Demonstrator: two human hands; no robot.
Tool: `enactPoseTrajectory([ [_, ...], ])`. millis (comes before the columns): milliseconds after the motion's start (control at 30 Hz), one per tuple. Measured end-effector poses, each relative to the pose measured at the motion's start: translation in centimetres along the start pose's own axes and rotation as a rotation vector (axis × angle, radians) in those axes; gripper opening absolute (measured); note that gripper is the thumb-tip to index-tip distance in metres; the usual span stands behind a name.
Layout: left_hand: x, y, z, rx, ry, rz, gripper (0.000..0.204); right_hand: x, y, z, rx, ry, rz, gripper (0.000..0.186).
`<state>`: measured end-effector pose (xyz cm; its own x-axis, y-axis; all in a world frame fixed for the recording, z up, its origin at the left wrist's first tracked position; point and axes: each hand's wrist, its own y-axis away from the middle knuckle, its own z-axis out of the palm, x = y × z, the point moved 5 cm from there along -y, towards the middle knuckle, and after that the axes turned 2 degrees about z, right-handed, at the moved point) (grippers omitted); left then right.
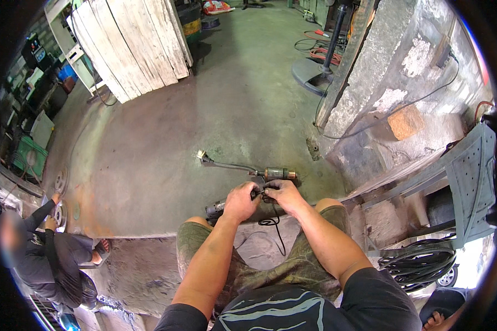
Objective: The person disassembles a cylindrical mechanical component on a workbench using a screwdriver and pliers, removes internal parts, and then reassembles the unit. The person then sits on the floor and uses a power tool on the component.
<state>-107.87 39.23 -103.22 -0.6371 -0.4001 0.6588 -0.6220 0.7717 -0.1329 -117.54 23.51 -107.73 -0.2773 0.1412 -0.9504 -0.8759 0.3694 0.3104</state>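
My left hand (243, 202) and my right hand (282, 197) meet above the floor's edge, in front of my knees. Both have their fingers closed round a small dark piece (261, 192) whose kind is too covered to make out. A thin black cord (282, 243) hangs in loops below my right fingers. Beside my left hand lies a grey, cylindrical tool body (216, 208), partly hidden by that hand. Just beyond my fingers rests a motor armature (279, 174) with a copper-coloured end. A dark cable with a plug (205, 158) stretches leftward from near it.
At the left, another person (47, 248) sits, hands near round metal parts. A white wooden panel (132, 44) stands far left. On the right are a round black stand base (312, 76), a rough wall, a brick-like block (406, 122) and a coiled black hose (419, 263).
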Motion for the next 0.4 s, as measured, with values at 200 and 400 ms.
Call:
enactPoseTrajectory([
  [200,-0.2,0.02,0.48,-0.031,0.001,0.07,0.021,0.56,0.01,-0.01,-0.03,-0.069,0.036,0.023],
  [400,-0.05,0.23,0.15,-0.076,0.0,-0.032,0.065,0.69,0.31,-0.26,-0.034,-0.087,0.089,0.021],
])
